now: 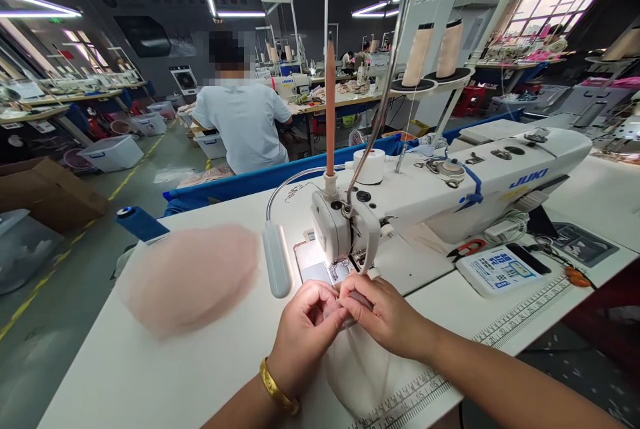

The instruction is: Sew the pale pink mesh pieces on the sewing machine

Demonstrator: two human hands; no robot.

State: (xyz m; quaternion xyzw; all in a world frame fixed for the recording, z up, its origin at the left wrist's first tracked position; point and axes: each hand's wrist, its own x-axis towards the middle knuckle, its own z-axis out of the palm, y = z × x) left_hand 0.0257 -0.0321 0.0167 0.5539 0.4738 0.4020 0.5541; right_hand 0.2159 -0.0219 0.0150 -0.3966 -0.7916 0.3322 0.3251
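Left hand (303, 326) and right hand (383, 312) meet at lower centre of frame, fingers closed, pinching small pale cloth (360, 362) just before needle of sewing machine (450, 182). Cloth lies on bench (150, 376), running toward near edge. Pink fabric stack (193, 279) sits well left. Lamp (276, 259) between stack and machine.
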